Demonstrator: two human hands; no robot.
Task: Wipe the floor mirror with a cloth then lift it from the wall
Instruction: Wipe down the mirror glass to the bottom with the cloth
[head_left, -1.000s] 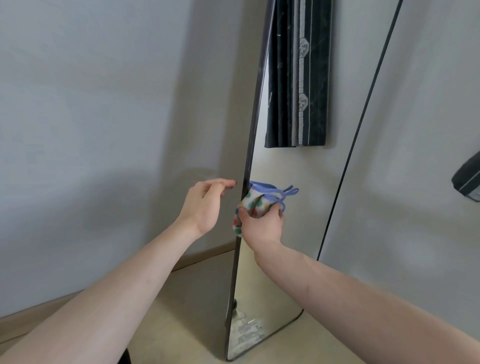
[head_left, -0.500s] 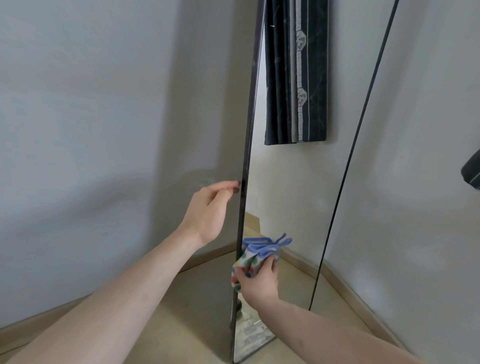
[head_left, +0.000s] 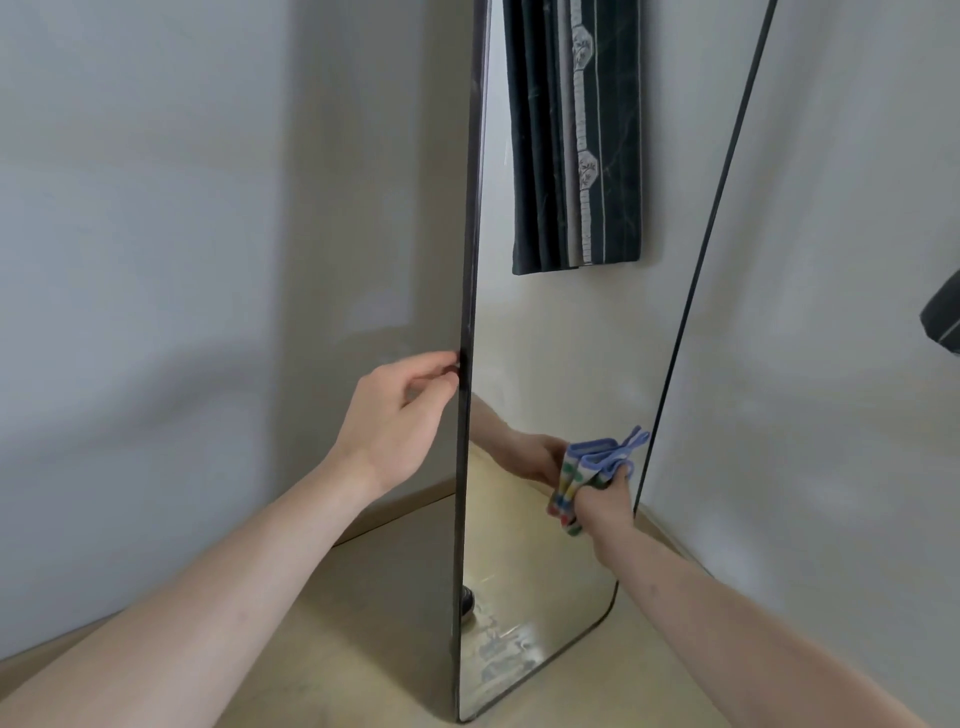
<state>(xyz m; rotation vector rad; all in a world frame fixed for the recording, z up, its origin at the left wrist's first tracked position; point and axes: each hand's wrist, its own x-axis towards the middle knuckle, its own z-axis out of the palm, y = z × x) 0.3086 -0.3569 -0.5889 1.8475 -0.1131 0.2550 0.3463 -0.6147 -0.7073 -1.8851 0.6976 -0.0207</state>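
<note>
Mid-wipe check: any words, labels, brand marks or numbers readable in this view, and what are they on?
None can be read.
dark curtain reflected in the mirror: pale emblems in a vertical band, a pattern, no letters.
cloth in the right hand: coloured spots and a blue border, no text.
mirror frame at the left hand: no label visible.
dark object at the right edge: cropped, nothing legible.

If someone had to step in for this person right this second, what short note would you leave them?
Left hand: fingertips pinching the left edge of the floor mirror, steadying it.
Right hand: gripping a bunched cloth with blue trim and coloured dots, pressed to the glass low down, near the right edge.
The mirror stands on the floor in the corner, leaning towards the wall.
Done: wiping under way.
Left: finish wiping, then lift the mirror away from the wall.
</note>
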